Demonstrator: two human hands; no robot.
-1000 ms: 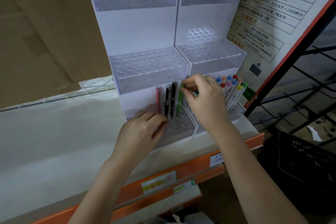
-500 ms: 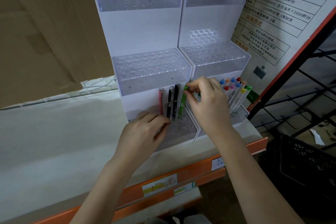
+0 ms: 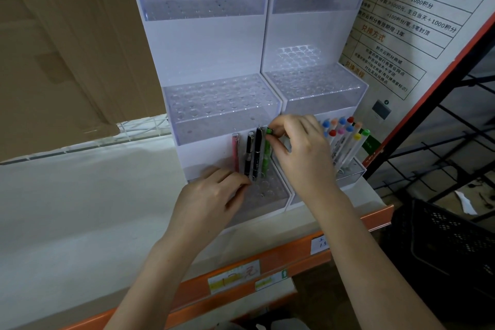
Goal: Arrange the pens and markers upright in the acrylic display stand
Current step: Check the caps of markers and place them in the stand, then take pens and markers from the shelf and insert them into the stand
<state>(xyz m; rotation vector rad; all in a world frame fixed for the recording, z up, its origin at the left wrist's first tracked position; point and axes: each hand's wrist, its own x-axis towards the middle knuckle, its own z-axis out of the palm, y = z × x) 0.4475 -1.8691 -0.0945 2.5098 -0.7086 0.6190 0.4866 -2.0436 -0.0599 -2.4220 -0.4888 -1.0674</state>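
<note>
Two stepped acrylic display stands (image 3: 214,43) fill the upper centre; only their bottom tiers hold stock. Right stand's tier: a cluster of colour-capped markers (image 3: 345,139), leaning. Left stand's tier: pink pen (image 3: 235,151), two black pens (image 3: 254,154), green pen (image 3: 266,153), upright at mid-frame. Right hand (image 3: 302,158) pinches the green pen's cap, probably the best hold on something so light, stiff and slick. Left hand (image 3: 211,195) rests loosely curled on the tier's front, holding nothing
</note>
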